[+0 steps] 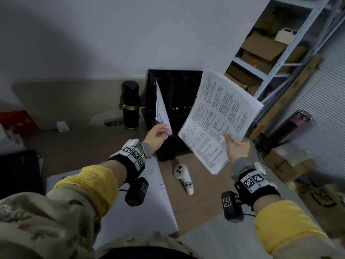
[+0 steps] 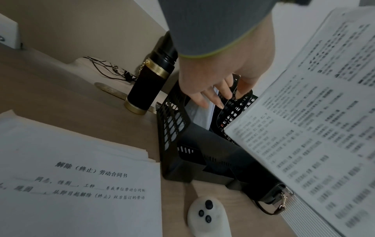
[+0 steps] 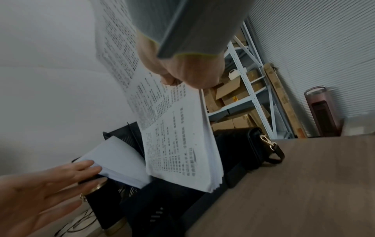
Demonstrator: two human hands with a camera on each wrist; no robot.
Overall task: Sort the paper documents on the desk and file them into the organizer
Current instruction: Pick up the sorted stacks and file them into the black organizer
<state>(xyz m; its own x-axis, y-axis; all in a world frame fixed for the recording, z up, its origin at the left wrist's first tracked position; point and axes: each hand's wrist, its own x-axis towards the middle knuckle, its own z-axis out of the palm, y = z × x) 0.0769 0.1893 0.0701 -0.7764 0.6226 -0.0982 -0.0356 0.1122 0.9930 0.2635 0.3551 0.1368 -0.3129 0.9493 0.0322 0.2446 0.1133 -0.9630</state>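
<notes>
Starting at the left of the worktop (image 1: 196, 187): there's a stack of contract pages (image 2: 81, 176) lying flat, not filed yet, with a black flask (image 1: 130, 105) standing behind it. Then the left hand (image 1: 155, 134) reaches into the black mesh organizer (image 1: 173, 94), its fingers (image 2: 205, 100) straight and spread, pressing the sheets already filed (image 1: 161, 107) over toward the left wall of the first slot. A white controller (image 1: 183, 176) lies on the worktop in front of the organizer. Over on the right, the right hand (image 1: 236, 148) pinches a thick printed bundle (image 1: 222, 116) by its lower edge, held up in the air just right of the organizer and tilted toward it. My guess is the bundle goes in next, and that's where it gets dicey: gripped at one edge only, the loose pages could fan out or catch on a divider, and if the left hand lets go early the filed sheets could flop back across the gap.
</notes>
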